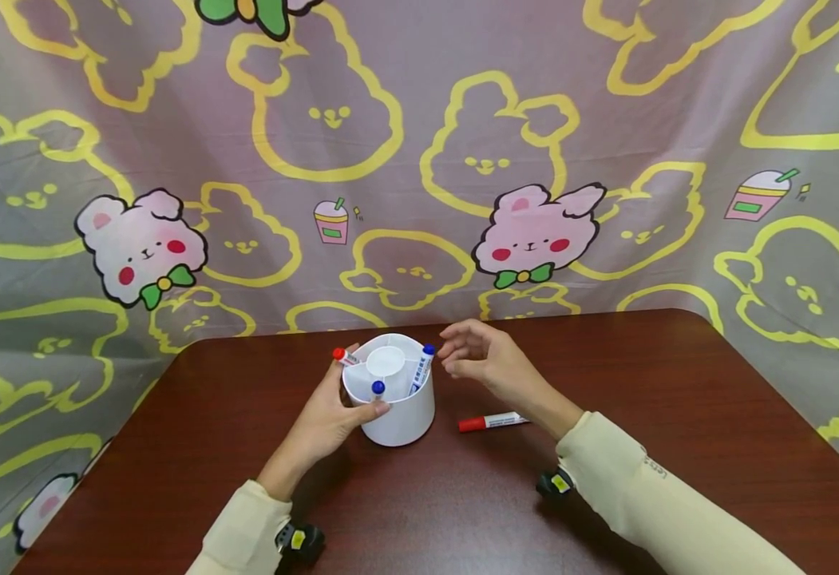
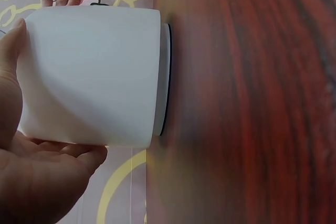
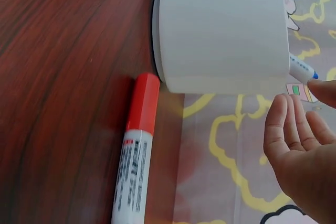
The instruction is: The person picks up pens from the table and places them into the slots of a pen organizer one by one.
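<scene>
A white desk organizer with several compartments stands upright on the table. My left hand grips its left side, the thumb lying over the front rim. Inside, a red-ended marker leans at the left, a blue-ended marker pokes up at the front, and another blue-ended marker slants against the right rim. Just right of that last one, my right hand hovers with loosely bent fingers and nothing between them. Below it, a white marker with a red cap lies on the table beside the organizer.
The dark reddish wooden table has its far edge close behind the organizer. A curtain printed with yellow outlines and pink bunnies hangs behind it and along the sides. Small black wrist cameras sit under both cuffs.
</scene>
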Demonstrator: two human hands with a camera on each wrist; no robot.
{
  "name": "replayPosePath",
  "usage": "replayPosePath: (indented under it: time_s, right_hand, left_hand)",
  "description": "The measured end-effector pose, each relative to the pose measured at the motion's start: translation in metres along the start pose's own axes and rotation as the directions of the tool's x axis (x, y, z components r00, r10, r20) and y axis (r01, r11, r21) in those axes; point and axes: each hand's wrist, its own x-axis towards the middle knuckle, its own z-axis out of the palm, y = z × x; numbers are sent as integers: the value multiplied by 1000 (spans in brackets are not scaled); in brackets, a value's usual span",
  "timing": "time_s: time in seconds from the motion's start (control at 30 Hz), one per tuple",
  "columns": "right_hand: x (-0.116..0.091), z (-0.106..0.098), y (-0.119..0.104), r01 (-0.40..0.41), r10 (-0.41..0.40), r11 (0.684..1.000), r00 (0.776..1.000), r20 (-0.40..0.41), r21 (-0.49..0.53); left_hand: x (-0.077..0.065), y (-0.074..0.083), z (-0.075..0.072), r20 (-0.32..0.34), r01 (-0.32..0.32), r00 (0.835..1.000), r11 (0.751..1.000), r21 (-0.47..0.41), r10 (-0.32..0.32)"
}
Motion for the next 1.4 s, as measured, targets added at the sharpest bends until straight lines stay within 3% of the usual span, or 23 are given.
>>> replayPosePath:
  time_s: [0.2,0.53,0.67,0.87,1.1,1.4]
  right_hand:
    - [-9,-14,-1,-29,29,1000,999,-20,-10]
    - [-28,-45,6,-93,88,990,995,-49,-105]
    - [-38,-58,8,-124,118,987,991,-62,-102]
    - [-54,-76,12,-166,155,970,985,-73,-180]
    - [-63,-86,22,-152,140,958,988,-66,-244]
    - [-66,-90,31,-191,194,945,981,-16,-264]
  left_hand:
    - [-1,-1,-3,38,-3,999,997,-82,6]
    - [-3,-4,-9,63,-18,998,997,-77,23]
    - [-3,-4,-11,81,-40,996,995,-86,47]
    - [-3,-4,-15,106,-66,991,990,-124,80]
    - [-4,-4,-18,110,-77,990,988,-134,92]
    - [-7,-4,-23,122,-67,989,992,-109,80]
